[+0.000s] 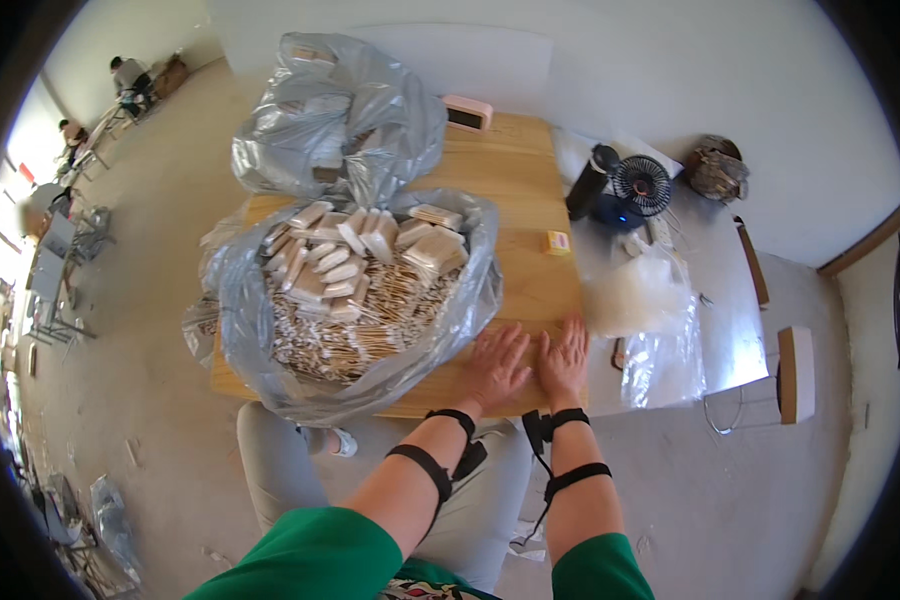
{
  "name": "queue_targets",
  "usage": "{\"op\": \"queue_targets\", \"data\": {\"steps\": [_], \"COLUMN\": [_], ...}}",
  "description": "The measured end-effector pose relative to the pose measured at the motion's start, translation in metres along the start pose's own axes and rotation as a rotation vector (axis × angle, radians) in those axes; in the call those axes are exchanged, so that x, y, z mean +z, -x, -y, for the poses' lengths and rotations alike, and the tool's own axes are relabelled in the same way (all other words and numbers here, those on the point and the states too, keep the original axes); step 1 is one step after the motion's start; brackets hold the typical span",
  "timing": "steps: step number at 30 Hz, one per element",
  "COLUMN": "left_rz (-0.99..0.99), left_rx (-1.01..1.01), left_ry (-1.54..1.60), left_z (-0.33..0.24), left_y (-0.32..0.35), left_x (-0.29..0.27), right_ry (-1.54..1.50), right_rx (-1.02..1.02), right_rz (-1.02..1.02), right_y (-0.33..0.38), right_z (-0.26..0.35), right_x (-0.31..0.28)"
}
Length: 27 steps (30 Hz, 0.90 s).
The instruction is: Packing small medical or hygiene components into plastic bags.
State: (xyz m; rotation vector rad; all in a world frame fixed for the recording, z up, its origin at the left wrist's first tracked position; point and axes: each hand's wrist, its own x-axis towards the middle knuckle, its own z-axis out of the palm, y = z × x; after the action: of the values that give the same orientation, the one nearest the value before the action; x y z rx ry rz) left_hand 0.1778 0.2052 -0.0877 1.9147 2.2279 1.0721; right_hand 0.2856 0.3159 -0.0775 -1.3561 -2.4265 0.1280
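My left hand lies flat on the wooden table, fingers stretched out and holding nothing. Beside it, near the table's right edge, my right hand also rests flat with fingers extended. Just left of my hands stands an opened grey plastic bag with its rim rolled out. Loose cotton swabs fill it, with several clear packets of swabs heaped on top toward the back.
A second grey bag sits behind, next to a pink-framed device. A small yellow box lies on the right. The metal side table holds a fan, a black bottle and clear plastic bags. Other people sit far left.
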Motion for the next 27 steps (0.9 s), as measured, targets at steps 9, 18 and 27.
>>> {"op": "queue_targets", "data": {"steps": [9,18,27], "left_rz": [-0.097,-0.233,-0.265], "left_rx": [0.095,0.030,-0.390], "left_ry": [0.085,-0.032,-0.138], "left_z": [-0.004,0.027,0.111], "left_y": [0.022,0.047,0.050], "left_x": [-0.033,-0.206,-0.229], "right_ry": [-0.273,-0.424,-0.630], "right_rx": [0.124,0.212,-0.530], "right_rz": [-0.188,-0.350,-0.150], "right_y": [0.005,0.000,0.012], "right_z": [0.003,0.000,0.236], "right_x": [0.004,0.002,-0.071]}}
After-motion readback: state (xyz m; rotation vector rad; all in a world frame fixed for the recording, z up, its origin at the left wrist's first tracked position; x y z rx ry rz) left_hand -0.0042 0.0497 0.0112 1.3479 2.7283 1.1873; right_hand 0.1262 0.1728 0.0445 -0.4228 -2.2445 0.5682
